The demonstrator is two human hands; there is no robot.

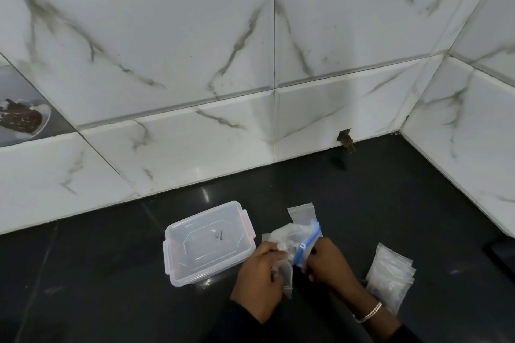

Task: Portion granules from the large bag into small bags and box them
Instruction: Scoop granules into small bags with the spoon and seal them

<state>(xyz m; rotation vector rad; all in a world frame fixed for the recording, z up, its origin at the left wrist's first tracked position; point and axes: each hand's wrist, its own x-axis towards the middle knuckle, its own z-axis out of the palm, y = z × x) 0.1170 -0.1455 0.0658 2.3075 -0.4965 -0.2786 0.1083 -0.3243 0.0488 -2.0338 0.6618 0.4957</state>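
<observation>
A large clear bag with a blue zip strip (306, 242) is held up between both hands over the black counter. My left hand (259, 278) grips its crumpled left side together with a small clear bag. My right hand (328, 262) pinches the blue zip edge. Behind them a small clear bag (302, 213) sticks up. A clear plastic box with a clipped-on lid (209, 242) sits just left of my hands. A stack of small clear bags (390, 277) lies to the right. The granules are hard to make out.
The black counter (111, 273) runs up to a white marble-tiled wall (195, 64) at the back and right, forming a corner. A small chipped hole (345, 140) shows at the wall's base. A bracelet (367, 313) is on my right wrist.
</observation>
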